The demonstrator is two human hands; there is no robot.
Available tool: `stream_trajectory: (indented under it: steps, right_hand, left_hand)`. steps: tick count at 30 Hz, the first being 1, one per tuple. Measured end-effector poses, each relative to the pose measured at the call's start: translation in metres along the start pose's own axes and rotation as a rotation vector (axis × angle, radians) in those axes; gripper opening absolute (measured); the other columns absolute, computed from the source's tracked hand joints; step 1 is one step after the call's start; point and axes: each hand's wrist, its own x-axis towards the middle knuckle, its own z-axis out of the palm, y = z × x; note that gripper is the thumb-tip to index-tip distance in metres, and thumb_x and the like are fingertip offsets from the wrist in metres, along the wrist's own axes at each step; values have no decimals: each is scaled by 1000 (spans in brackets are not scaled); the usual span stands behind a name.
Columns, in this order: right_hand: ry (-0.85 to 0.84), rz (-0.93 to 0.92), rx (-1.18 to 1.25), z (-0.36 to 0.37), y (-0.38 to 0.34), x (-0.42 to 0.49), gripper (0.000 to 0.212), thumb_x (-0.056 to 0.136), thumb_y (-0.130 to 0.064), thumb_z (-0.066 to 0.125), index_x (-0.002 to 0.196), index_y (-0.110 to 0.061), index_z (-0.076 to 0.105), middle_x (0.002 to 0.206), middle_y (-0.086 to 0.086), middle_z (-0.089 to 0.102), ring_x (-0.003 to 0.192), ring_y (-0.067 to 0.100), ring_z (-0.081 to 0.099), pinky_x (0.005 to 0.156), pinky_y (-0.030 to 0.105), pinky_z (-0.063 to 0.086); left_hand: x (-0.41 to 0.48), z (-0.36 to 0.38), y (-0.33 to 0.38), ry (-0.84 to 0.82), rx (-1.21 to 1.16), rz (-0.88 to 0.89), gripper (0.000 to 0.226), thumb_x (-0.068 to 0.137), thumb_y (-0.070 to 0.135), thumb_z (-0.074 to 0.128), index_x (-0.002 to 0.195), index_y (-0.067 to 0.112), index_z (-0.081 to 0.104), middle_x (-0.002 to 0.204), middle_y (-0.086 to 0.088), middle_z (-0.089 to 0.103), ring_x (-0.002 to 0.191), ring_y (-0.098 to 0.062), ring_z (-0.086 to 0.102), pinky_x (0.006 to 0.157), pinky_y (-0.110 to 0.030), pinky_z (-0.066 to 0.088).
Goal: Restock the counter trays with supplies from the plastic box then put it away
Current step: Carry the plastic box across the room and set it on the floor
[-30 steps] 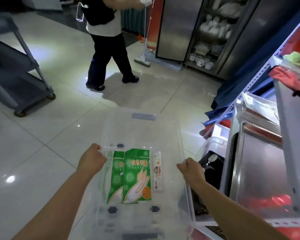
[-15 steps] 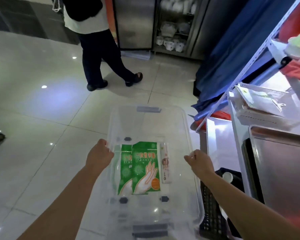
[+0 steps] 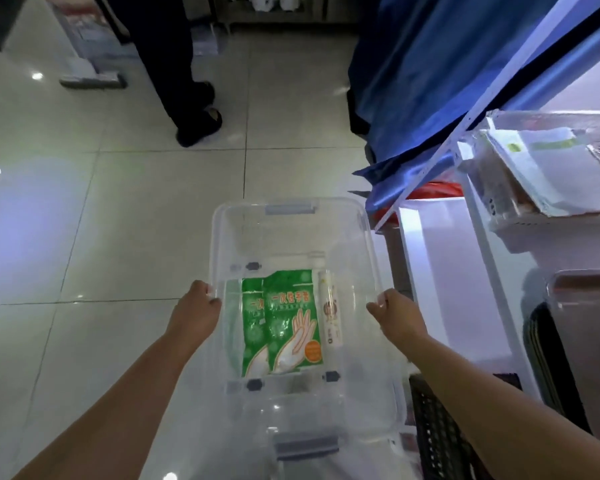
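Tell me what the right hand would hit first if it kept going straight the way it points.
The right hand grips the box rim, pointing forward and slightly left. Straight on, it would probably run along the rim, then out over bare floor; depth is unclear.

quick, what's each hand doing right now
Left hand: closed on the left rim of the plastic box.
Right hand: closed on the box's right rim.

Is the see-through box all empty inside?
No, the clear plastic box holds green glove packets and a slim white packet lying on its bottom.
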Motion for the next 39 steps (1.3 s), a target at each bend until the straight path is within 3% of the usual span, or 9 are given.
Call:
stream_trajectory:
  steps: [6, 11, 14, 21, 25, 29, 31, 34, 39]
  right_hand:
    - [-53, 115, -27, 38, 2, 118, 30, 90, -33, 58, 115, -19, 48, 93, -6, 53, 72, 13, 56, 64, 24, 45]
    - [-63, 234, -6, 95, 18, 194, 32, 90, -27, 59, 119, -19, 46, 90, 0, 60, 72, 15, 60, 71, 29, 51]
    - [-39, 305, -14, 128, 32, 236, 35, 90, -26, 58, 121, -16, 47, 97, 7, 66, 85, 25, 64, 78, 37, 53]
    - [9, 376, 2, 173, 54, 320, 38, 91, -25, 57, 125, -13, 49, 92, 7, 67, 90, 29, 63, 79, 35, 49]
    - [39, 371, -12, 186, 59, 345, 36, 91, -27, 56, 124, -13, 49, 84, 2, 59, 79, 26, 58, 71, 28, 41]
    - [30, 400, 8, 192, 60, 353, 36, 91, -26, 55, 125, -15, 48, 91, 6, 65, 77, 23, 57, 75, 33, 48]
    - [18, 407, 6, 193, 61, 356, 37, 92, -25, 54, 127, -14, 47, 101, 10, 68, 87, 28, 62, 82, 38, 51]
    - [23, 410, -4, 195, 63, 356, 37, 93, -20, 52, 129, -12, 47, 109, 15, 67, 93, 34, 63, 84, 41, 52]
    - [70, 443, 120, 185, 64, 342, 35, 93, -11, 52, 128, -11, 50, 123, 16, 61, 108, 34, 58, 95, 40, 47]
  left_hand:
    - [132, 63, 11, -135, 87, -10, 21, 89, 12, 48, 108, 4, 45, 96, -21, 63, 80, -36, 63, 66, -36, 47]
    - [231, 129, 5, -232, 146, -14, 15, 88, 9, 45, 102, 3, 42, 91, -19, 61, 76, -34, 61, 63, -37, 46]
    - [284, 166, 2, -262, 196, -2, 19, 88, 8, 46, 107, 5, 43, 101, -12, 56, 67, -18, 50, 49, -26, 31]
    - [368, 228, 0, -297, 255, 68, 19, 86, 5, 49, 104, 2, 44, 71, 1, 47, 59, -15, 47, 48, -26, 29]
    - [380, 242, -5, -350, 248, 73, 20, 87, 2, 50, 106, 1, 46, 76, 0, 49, 66, -19, 49, 48, -20, 29]
    - [382, 252, -6, -360, 200, -21, 41, 85, 6, 51, 123, -2, 41, 71, 5, 47, 62, -10, 47, 50, -23, 30]
    - [383, 256, -8, -392, 204, -30, 47, 85, 7, 51, 129, -2, 38, 78, 5, 53, 67, -10, 51, 54, -23, 33]
    - [384, 258, -10, -427, 244, -44, 48, 87, 8, 50, 133, 0, 37, 122, -16, 57, 103, -28, 57, 76, -29, 38]
    - [379, 248, 4, -453, 245, 55, 42, 88, 9, 48, 130, 7, 43, 128, -17, 56, 110, -29, 56, 84, -31, 39]
